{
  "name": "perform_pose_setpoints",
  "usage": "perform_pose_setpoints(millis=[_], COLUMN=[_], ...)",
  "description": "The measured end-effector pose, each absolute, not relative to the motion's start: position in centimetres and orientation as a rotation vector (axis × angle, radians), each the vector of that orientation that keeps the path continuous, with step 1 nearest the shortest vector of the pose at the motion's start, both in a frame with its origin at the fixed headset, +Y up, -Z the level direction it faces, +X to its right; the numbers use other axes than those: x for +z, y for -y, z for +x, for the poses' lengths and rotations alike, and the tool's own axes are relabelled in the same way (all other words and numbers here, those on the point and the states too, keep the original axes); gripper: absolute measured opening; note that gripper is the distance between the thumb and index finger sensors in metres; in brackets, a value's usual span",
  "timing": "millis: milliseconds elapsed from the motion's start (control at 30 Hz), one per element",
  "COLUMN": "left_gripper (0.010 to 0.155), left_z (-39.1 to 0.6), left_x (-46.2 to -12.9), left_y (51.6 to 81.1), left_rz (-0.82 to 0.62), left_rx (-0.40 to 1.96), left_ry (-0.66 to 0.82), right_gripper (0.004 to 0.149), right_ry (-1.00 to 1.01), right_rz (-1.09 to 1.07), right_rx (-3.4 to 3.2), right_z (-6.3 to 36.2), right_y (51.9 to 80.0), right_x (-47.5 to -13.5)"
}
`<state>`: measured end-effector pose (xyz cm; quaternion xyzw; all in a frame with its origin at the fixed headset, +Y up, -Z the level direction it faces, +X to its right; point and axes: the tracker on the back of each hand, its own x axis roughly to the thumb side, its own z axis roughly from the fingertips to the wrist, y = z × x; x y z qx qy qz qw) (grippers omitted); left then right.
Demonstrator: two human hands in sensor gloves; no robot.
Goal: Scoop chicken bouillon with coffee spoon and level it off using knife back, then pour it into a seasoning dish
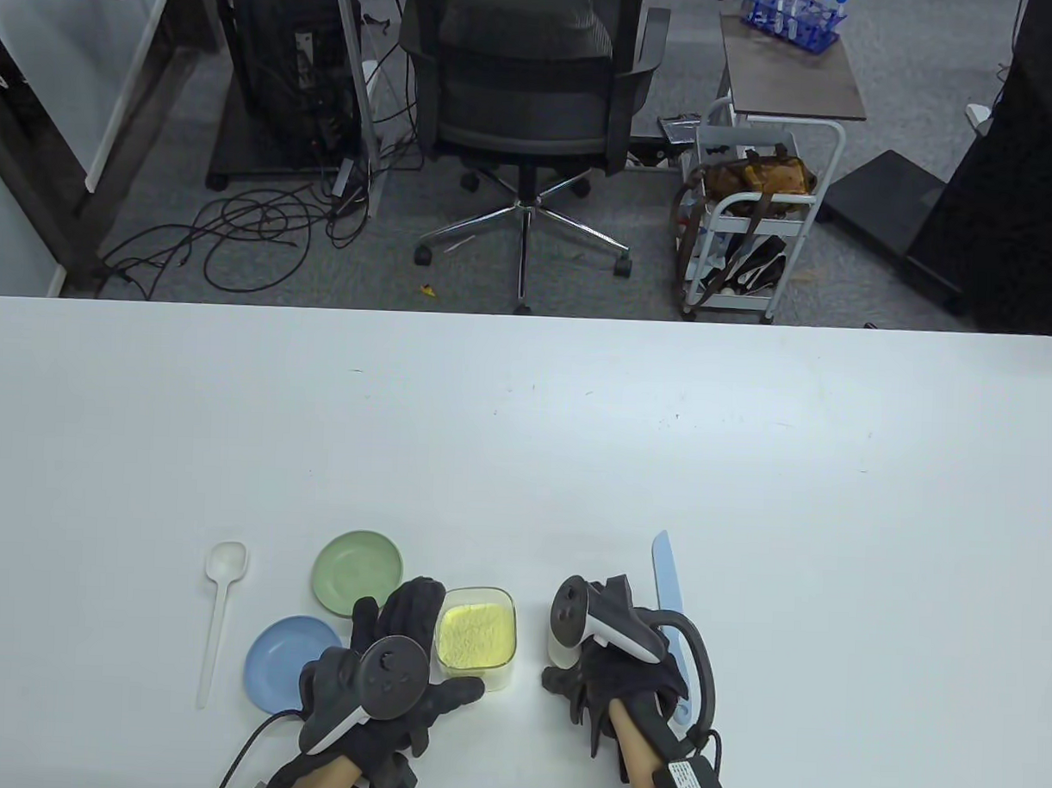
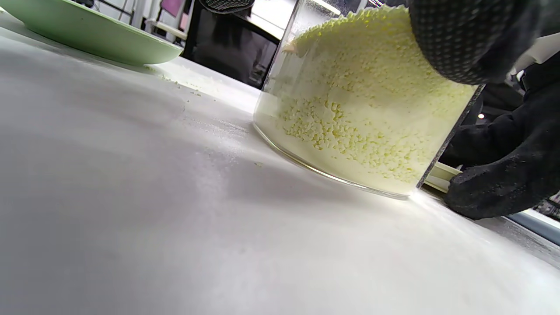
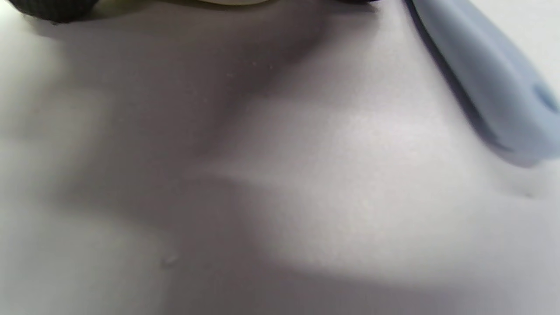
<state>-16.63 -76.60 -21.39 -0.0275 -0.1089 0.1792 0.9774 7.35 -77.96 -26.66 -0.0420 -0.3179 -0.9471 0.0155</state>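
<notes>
A clear square container (image 1: 476, 638) of yellow chicken bouillon (image 2: 363, 92) stands near the table's front edge. My left hand (image 1: 413, 657) grips it, with fingers (image 1: 411, 605) along its left side and the thumb across its near side; a fingertip (image 2: 459, 43) touches its upper rim. The white coffee spoon (image 1: 223, 625) lies untouched at the far left. A green dish (image 1: 358, 572) and a blue dish (image 1: 288, 661) sit left of the container. My right hand (image 1: 572, 684) rests on the table right of the container, fingers loosely curled and holding nothing. The light blue knife (image 1: 668, 580) lies beside it, its handle (image 3: 485, 87) partly under the hand.
A few bouillon grains (image 2: 183, 85) are scattered on the white table (image 1: 524, 446) by the green dish (image 2: 87, 39). Beyond the far edge stand an office chair (image 1: 528, 84) and a white cart (image 1: 757, 204).
</notes>
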Motion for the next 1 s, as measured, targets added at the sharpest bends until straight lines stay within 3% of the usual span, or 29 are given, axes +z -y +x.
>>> perform_pose_setpoints(millis=[200,600,867,1000], left_gripper=[0.113,0.115,0.118,0.117], left_z=[-16.7,-17.0,-18.6,-21.6], left_x=[-21.4,-21.2,-20.9,-20.9], left_y=[76.6,76.3,74.2,72.0], left_rz=[-0.057,-0.054,-0.136,-0.150], left_rx=[0.364,0.326,0.363,0.363], left_ry=[0.221,0.237,0.240,0.200], right_gripper=[0.105,0.105,0.108,0.107], right_ry=[1.093,0.840,0.793,0.818], right_rz=[-0.162,-0.333,-0.475,-0.485], right_rx=[-2.986,-3.233,-3.207,-3.196], right_z=[7.7,8.0,7.7,7.7], right_y=[78.0,74.5,75.2,75.6], right_x=[-26.7,-25.7,-24.4,-24.4])
